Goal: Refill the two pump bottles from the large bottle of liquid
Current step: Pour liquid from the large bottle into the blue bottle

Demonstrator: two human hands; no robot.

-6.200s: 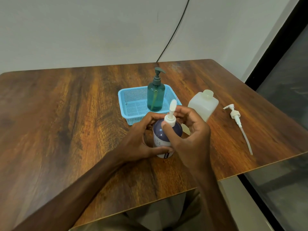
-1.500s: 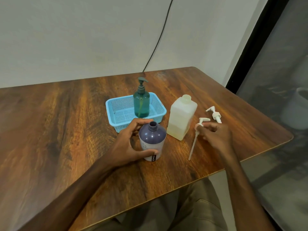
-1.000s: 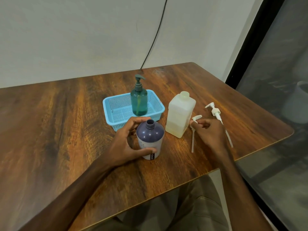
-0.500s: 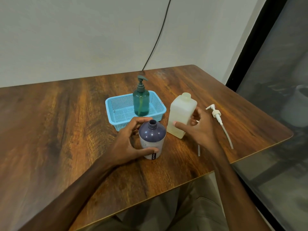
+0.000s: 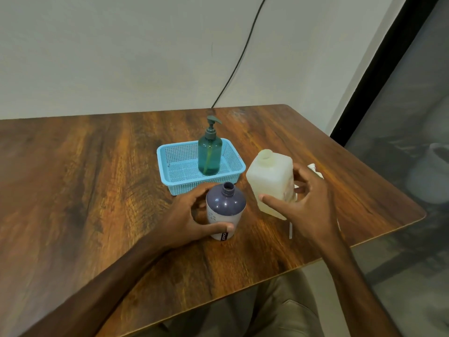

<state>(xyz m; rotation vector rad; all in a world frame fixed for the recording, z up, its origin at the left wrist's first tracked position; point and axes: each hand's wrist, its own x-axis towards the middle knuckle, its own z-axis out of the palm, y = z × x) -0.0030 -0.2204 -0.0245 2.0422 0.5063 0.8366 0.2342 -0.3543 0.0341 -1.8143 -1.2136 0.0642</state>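
Note:
A dark purple bottle (image 5: 224, 205) with a white label stands upright near the table's front, its neck uncapped. My left hand (image 5: 188, 215) wraps around its left side and base. To its right the large translucent white bottle (image 5: 271, 177), uncapped and holding a little pale liquid, leans to the left in my right hand (image 5: 306, 205), thumb on its front and fingers behind it. A teal pump bottle (image 5: 209, 154), pump fitted, stands in the blue basket (image 5: 170, 164). Two loose white pumps (image 5: 315, 170) lie behind my right hand, mostly hidden.
The brown wooden table (image 5: 85, 190) ends close on the right and front. A black cable (image 5: 238, 62) runs down the white wall behind. A tube end (image 5: 290, 229) of one loose pump sticks out below my right wrist.
My right hand laid the purple bottle's pump down beside the other pump, then closed on the large bottle and tilted it left. My left hand stayed on the purple bottle.

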